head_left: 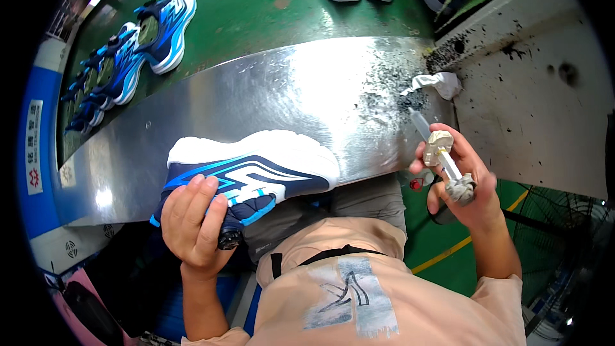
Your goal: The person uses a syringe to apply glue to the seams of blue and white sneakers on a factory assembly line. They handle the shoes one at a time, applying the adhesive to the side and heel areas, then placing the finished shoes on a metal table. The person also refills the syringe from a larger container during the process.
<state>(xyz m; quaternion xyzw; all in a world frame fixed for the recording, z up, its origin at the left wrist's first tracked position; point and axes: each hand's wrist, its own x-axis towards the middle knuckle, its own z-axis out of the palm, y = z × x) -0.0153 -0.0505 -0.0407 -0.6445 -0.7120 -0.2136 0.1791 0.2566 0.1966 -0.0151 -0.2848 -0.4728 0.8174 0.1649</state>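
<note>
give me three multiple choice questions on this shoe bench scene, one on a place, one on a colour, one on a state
1. Where does the held shoe lie?
A. on the green belt
B. on the steel ledge's near edge
C. on the floor

2. What colour is its sole?
A. white
B. black
C. red

3. What is the right hand doing?
A. lying flat and open
B. gripping a syringe-like tool
C. holding a rag

Answers: 1 B, it lies on its side on the steel ledge, the left hand on it; 2 A, the sole is white above the blue upper; 3 B, the fingers wrap the syringe-like tool.
</note>
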